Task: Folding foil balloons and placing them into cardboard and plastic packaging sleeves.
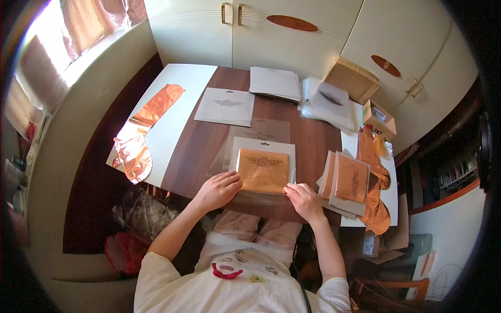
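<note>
A folded copper-coloured foil piece [264,177] lies on a white header card [265,144] with a hang hole at its top, at the table's near edge in front of me. Dark print shows on the foil, perhaps on a clear sleeve over it. My left hand [219,189] grips the lower left edge, fingers pressed together. At the lower right corner my right hand [305,201] pinches the edge between thumb and fingers. Just behind the card, another clear plastic sleeve [273,127] lies flat on the brown tabletop.
White cards [274,82] and clear sleeves [326,99] are stacked at the back, beside a single card [224,106]. Finished-looking foil packs [351,180] lie to the right. Copper foil shapes [156,107] rest at the left and right ends. Boxes [352,78] stand at the back right.
</note>
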Demonstrator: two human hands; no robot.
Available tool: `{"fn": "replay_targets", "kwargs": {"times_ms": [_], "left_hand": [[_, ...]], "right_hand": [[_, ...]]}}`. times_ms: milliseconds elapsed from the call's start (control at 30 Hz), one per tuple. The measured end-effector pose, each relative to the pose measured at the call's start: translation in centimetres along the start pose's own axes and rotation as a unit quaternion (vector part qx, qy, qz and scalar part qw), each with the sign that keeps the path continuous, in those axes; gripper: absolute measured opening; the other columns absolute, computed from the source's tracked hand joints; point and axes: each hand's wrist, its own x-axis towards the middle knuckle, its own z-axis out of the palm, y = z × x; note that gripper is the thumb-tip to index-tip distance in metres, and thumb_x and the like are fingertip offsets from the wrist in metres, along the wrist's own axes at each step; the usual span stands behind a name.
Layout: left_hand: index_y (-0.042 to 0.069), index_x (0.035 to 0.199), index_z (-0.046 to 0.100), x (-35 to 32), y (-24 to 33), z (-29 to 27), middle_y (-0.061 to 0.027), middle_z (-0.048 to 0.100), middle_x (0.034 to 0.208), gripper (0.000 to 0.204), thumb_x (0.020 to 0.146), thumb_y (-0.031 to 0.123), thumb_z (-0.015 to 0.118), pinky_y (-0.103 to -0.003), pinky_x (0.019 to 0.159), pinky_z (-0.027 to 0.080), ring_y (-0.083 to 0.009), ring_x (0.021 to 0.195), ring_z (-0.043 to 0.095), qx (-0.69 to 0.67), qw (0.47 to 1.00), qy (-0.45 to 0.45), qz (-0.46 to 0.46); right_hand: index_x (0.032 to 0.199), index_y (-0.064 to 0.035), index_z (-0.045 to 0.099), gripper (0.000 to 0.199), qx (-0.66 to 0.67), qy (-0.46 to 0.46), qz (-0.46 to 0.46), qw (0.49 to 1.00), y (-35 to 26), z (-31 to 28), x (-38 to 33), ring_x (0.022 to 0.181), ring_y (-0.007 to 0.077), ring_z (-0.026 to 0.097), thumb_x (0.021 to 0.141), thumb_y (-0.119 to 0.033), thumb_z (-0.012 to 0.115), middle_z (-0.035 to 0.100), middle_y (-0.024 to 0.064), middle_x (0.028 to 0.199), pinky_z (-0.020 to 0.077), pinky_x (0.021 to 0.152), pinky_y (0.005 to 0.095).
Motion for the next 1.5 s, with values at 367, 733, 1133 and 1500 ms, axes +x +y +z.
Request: {"fn": "replay_targets", "kwargs": {"times_ms": [367, 733, 1133, 1500], "left_hand": [[0.010, 0.110, 0.060, -3.2, 0.4, -1.1, -0.0020, 0.058, 0.121, 0.032, 0.078, 0.007, 0.059, -0.041, 0.097, 0.038, -0.0227, 0.120, 0.049, -0.005, 0.996, -0.060, -0.059], [0.012, 0.107, 0.062, -3.6, 0.5, -1.2, -0.0010, 0.057, 0.123, 0.039, 0.068, 0.018, 0.064, -0.042, 0.097, 0.037, -0.0213, 0.119, 0.048, 0.029, 0.998, -0.046, -0.016], [0.011, 0.105, 0.063, -3.0, 1.3, -1.6, -0.0035, 0.056, 0.121, 0.055, 0.060, 0.039, 0.074, -0.044, 0.098, 0.036, -0.0253, 0.118, 0.047, 0.060, 0.996, -0.070, 0.002], [0.011, 0.095, 0.062, -3.3, 1.1, -1.2, -0.0046, 0.055, 0.119, 0.042, 0.065, 0.037, 0.074, -0.045, 0.097, 0.037, -0.0263, 0.121, 0.045, 0.064, 0.996, -0.062, 0.019]], "right_hand": [[0.097, -0.0045, 0.058, 0.023, 0.139, -0.037, -0.001, 0.990, -10.3, 1.8, 4.3, 0.097, 0.0238, 0.054, 0.077, -0.014, 0.064, 0.057, 0.0069, 0.098, 0.0446, 0.084, 0.0356], [0.085, -0.0072, 0.053, 0.012, 0.143, -0.079, 0.074, 0.984, -11.7, 5.7, 4.5, 0.082, 0.0267, 0.052, 0.079, -0.014, 0.061, 0.052, 0.0086, 0.083, 0.0419, 0.074, 0.0387], [0.083, -0.0076, 0.052, 0.010, 0.135, -0.090, 0.058, 0.985, -11.0, 5.6, 4.4, 0.080, 0.0257, 0.052, 0.079, -0.013, 0.059, 0.052, 0.0072, 0.080, 0.0378, 0.071, 0.0383], [0.088, -0.0097, 0.046, 0.020, 0.678, 0.263, 0.318, 0.609, -4.3, -1.7, -1.9, 0.060, 0.0137, 0.046, 0.098, -0.026, 0.041, 0.045, 0.0018, 0.076, 0.0500, 0.082, 0.0432]]}}
